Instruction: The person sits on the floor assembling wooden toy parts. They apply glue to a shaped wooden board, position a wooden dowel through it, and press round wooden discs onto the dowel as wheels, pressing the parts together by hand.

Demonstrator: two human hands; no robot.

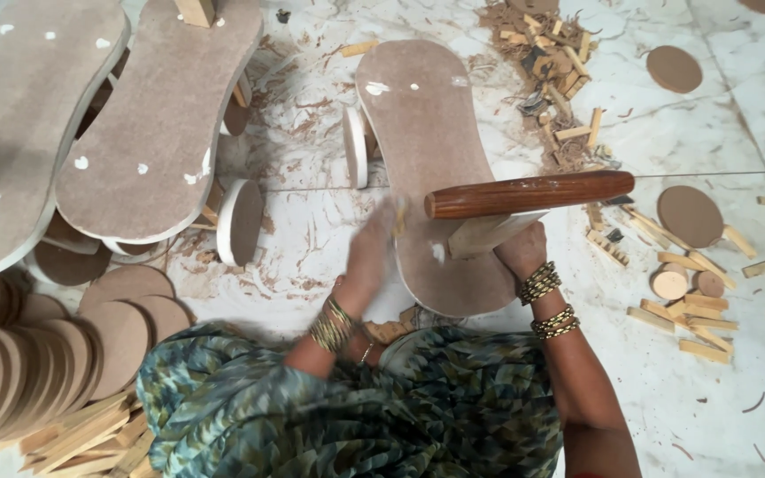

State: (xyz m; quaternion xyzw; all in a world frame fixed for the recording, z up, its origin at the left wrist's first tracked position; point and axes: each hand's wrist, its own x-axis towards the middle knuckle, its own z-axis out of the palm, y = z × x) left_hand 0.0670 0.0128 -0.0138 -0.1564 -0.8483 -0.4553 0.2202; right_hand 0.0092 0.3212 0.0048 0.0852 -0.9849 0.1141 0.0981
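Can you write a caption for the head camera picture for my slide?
Left hand steadies a small wooden peg on a brown peanut-shaped board; right hand holds a wooden mallet.

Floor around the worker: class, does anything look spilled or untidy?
Yes. Wood shavings and offcuts lie heaped on the marble floor beyond the peanut-shaped board, and short wooden sticks lie scattered to the right.
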